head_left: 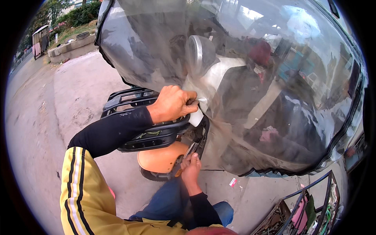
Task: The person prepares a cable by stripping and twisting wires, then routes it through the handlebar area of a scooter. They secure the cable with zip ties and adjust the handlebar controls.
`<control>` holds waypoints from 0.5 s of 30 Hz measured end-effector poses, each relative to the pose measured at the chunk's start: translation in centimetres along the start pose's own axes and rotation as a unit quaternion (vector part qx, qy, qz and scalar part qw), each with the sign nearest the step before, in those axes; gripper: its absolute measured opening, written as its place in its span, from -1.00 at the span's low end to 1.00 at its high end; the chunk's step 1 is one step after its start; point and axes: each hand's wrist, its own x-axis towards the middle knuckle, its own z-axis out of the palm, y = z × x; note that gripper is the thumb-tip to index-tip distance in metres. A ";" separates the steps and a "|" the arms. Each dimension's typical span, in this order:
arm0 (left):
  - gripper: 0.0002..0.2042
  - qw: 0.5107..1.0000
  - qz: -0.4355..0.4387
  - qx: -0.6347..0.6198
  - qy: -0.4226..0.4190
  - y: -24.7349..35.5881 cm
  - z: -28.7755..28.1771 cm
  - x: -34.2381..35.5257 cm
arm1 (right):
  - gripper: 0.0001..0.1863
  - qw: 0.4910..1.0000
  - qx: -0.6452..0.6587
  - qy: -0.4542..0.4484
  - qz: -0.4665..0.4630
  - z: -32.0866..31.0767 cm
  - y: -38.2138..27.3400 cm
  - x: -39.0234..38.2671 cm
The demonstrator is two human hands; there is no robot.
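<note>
A large clear plastic canopy (pixel 243 90) with a black edge covers the front of a vehicle. My left hand (pixel 172 103) is closed in a pinch on the canopy's gathered lower edge, beside a white piece (pixel 196 118). Lower down, my right hand (pixel 190 170) is closed round a slim tool (pixel 190 150) with a metal end and what looks like an orange handle; its exact kind is unclear. The metal end points up toward a dark strip under the plastic. Beneath my left forearm sits a black rack (pixel 152 137), above an orange fender (pixel 162 157) and a wheel.
Through the plastic show a round mirror (pixel 197 51) and a dark red object (pixel 260 52). At lower right stands a dark metal-framed basket (pixel 299 213) with mixed items. A small red-and-white scrap (pixel 233 182) lies on the pavement. A low concrete kerb (pixel 74 49) is at far left.
</note>
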 end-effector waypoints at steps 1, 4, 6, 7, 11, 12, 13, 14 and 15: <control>-0.79 1.000 -0.001 0.002 0.006 0.1 0.1 0.1 | -0.52 1.000 0.014 -0.006 -0.004 -0.1 -0.1 0.3; -0.77 1.000 -0.015 0.009 -0.012 0.3 0.0 0.1 | -0.53 0.995 -0.022 -0.069 0.063 -0.7 -0.4 0.6; -0.76 1.000 -0.021 -0.007 -0.003 0.5 -0.1 0.1 | -0.57 0.991 -0.054 -0.092 0.087 -1.2 -0.8 0.2; -0.75 0.999 -0.028 -0.013 -0.009 0.6 -0.2 0.0 | -0.60 0.993 -0.065 -0.082 0.048 -1.4 -0.9 -0.2; -0.73 0.997 -0.065 0.023 -0.041 0.7 -0.3 0.0 | -0.70 0.997 -0.075 -0.023 -0.022 -1.3 -0.9 -0.9; -0.72 0.997 -0.066 0.015 -0.036 0.9 -0.3 0.0 | -0.72 0.998 -0.062 -0.006 -0.033 -1.1 -0.8 -0.9; -0.72 0.997 -0.068 0.014 -0.037 1.0 -0.3 -0.1 | -0.72 0.997 -0.064 -0.021 -0.024 -0.8 -0.6 -0.7; -0.72 0.997 -0.065 0.017 -0.032 1.0 -0.3 -0.1 | -0.72 0.997 -0.064 -0.026 -0.021 -0.6 -0.4 -0.4; -0.72 0.997 -0.062 0.022 -0.034 1.1 -0.3 0.0 | -0.72 0.997 -0.064 -0.043 -0.002 -0.5 -0.3 -0.1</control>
